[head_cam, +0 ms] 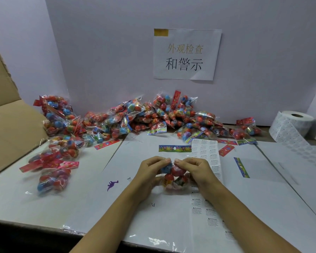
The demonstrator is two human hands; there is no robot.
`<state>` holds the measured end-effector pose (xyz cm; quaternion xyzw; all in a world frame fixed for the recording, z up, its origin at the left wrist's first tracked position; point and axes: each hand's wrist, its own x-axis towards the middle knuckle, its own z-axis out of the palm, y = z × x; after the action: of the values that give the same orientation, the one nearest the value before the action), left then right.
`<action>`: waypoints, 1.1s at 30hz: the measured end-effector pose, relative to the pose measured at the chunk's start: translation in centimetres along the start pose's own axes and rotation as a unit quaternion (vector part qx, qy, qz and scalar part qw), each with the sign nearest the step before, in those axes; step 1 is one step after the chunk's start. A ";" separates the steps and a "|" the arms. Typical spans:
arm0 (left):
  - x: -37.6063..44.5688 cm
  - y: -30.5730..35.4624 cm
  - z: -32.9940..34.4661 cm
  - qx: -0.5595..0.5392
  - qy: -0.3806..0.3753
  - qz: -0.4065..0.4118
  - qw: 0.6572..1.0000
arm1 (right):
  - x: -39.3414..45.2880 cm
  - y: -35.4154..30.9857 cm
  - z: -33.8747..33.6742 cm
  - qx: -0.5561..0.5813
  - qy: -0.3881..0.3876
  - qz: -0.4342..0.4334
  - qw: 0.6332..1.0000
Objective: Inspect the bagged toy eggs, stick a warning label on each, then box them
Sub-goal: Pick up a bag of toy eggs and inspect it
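clear plastic bag of toy eggs (pixel 173 177) held low over the white table (pixel 91 201), front centre, between two hands. left hand (pixel 150 172) curled round the bag's left side, thumb and fingertips pinching the top edge. right hand (pixel 195 170) mirroring it on the right side, fingertips pinching the same top edge, nearly touching the left fingertips. inside the bag: one blue egg at upper left, at least three red ones, exact count hard to tell through the crinkled plastic. printed header strip (pixel 175 148) standing just beyond the knuckles.

one strip of warning labels (pixel 207 161) running from behind the right hand down toward the near table edge, labels in columns, passing under the right wrist. one roll of labels (pixel 293 126) at far right, its tail unwound across the table.

one long heap of bagged eggs (pixel 153 115) piled against the back wall, too many and too tangled to count. about four more bags (pixel 57 161) loose at left, near one brown cardboard box (pixel 5 114) with a raised flap. loose header strips scattered around: one red at centre left (pixel 107 144), one red right of the label strip (pixel 226 150), one green-blue further right (pixel 242 168).

one small purple dinosaur (pixel 112 185) lying left of the left forearm. one paper sign (pixel 186 54) with chinese characters taped to the wall.
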<state>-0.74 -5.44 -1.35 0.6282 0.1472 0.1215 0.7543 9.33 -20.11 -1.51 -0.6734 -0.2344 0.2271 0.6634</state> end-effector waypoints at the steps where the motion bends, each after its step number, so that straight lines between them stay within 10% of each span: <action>1: 0.0 0.0 0.0 0.002 -0.002 0.002 1.000 | 0.0 0.0 0.0 -0.001 0.002 -0.003 1.000; 33: -0.7 0.8 -0.3 -0.085 0.012 0.085 0.993 | -0.2 -1.0 -0.2 0.102 0.017 -0.079 0.992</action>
<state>-1.47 -5.28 -0.57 0.5710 0.0912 0.2045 0.7898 9.24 -20.38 -0.48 -0.5853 -0.2512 0.1856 0.7482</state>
